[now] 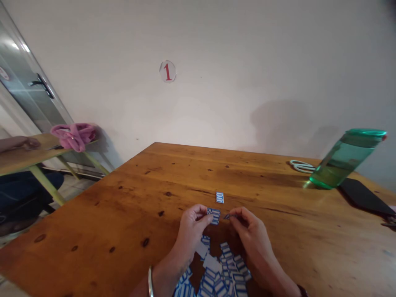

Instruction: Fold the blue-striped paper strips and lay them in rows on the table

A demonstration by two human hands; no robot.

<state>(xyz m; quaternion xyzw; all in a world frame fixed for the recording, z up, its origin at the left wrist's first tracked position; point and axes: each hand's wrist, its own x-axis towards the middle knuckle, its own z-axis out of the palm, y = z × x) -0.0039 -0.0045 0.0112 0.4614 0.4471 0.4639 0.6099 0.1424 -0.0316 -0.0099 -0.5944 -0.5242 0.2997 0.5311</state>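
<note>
Between the thumb and fingers of my left hand (193, 227) is a small blue-and-white card (215, 216), its patterned face turned up. My right hand (252, 231) pinches another small card (227, 216), tilted so that mostly its edge shows. The two cards are close but apart. Just beyond them, a single blue-and-white card (220, 197) lies flat on the wooden table (130, 206). Below my hands, nearer to me, spreads a loose pile of similar cards (227, 268); a few show plain pale backs. My forearms cover parts of the pile's sides.
At the right stand a green transparent bottle (346, 159), a coiled white cable (301, 166) and a dark flat object (365, 198). On the left, another person's hand (31, 143) rests on a second table (18, 161), near a pink fuzzy item (74, 136).
</note>
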